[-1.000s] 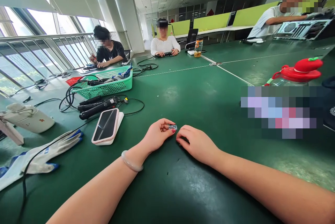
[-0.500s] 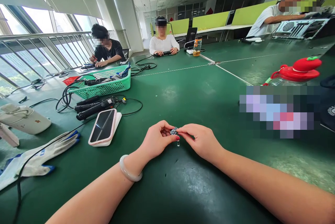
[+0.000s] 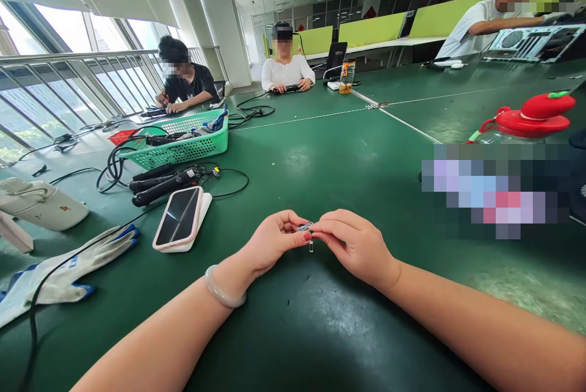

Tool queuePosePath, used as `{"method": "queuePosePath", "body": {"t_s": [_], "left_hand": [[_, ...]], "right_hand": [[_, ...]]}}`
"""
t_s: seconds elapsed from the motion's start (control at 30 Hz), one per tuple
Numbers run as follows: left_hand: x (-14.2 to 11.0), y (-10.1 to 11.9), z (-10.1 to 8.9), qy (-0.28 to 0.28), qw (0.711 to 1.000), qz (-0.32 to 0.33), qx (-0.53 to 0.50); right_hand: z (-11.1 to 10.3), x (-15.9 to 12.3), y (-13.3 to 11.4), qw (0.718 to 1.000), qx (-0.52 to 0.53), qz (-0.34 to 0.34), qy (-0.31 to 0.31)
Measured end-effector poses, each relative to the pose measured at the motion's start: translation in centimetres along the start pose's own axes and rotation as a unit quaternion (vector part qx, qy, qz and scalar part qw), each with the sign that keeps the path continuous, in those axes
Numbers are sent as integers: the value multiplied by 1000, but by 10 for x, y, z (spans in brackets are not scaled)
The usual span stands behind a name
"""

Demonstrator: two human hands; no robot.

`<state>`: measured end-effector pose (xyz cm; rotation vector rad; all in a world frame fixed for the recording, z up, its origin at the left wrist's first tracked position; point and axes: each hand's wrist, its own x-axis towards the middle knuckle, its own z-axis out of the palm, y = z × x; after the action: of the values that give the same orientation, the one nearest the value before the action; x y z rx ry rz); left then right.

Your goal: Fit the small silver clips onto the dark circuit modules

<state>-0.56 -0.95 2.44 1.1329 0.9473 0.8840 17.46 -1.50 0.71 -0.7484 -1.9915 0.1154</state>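
Above the green table's front part, my left hand [image 3: 279, 238] pinches a small silver chain-like metal piece [image 3: 304, 228] between thumb and bent fingers. A short pale rectangular link [image 3: 311, 246] hangs below it. From the other side my right hand [image 3: 350, 242] meets the piece, its thumb and fingertips closed on its right end. The fingers hide much of the piece, so its exact kind is unclear.
A pink-rimmed phone [image 3: 180, 219], black handheld devices [image 3: 167, 185], a green basket [image 3: 196, 146] and white-blue gloves [image 3: 75, 267] lie to the left. A red-lidded bottle [image 3: 526, 117] stands right. Three people sit around the green table [image 3: 293, 178].
My right hand, bent beside my left hand a second ago, has come over and taken hold of the silver piece's right end. The link now hangs down below.
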Motion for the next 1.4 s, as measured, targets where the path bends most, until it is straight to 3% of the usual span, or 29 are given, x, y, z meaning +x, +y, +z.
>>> {"method": "queuePosePath", "body": {"t_s": [0.27, 0.37, 0.47, 0.57, 0.7, 0.77, 1.1, 1.33, 1.4], "left_hand": [[-1, -2, -1, -10, 1000, 5, -21], [0, -2, -2, -2, 999, 9, -39], [4, -3, -5, 27, 999, 12, -33], [8, -7, -9, 63, 998, 11, -15], [11, -9, -12, 85, 996, 10, 7], [11, -9, -11, 83, 996, 9, 21], [11, -12, -10, 56, 987, 5, 153], [12, -16, -13, 22, 980, 9, 197], [11, -16, -13, 13, 981, 11, 196]], "right_hand": [[-2, 1, 1, 999, -16, -47, 2], [-3, 1, 2, 999, -8, -27, -25], [-5, 1, 5, 995, 3, 65, -73], [-5, 1, 10, 974, -3, 171, -149], [-4, 0, 14, 941, -9, 183, -286], [-2, 0, 14, 934, -10, 171, -314], [0, 0, 12, 928, -54, 154, -334], [3, 10, 14, 899, -83, 304, -304], [4, 12, 16, 897, -86, 320, -291]]}}
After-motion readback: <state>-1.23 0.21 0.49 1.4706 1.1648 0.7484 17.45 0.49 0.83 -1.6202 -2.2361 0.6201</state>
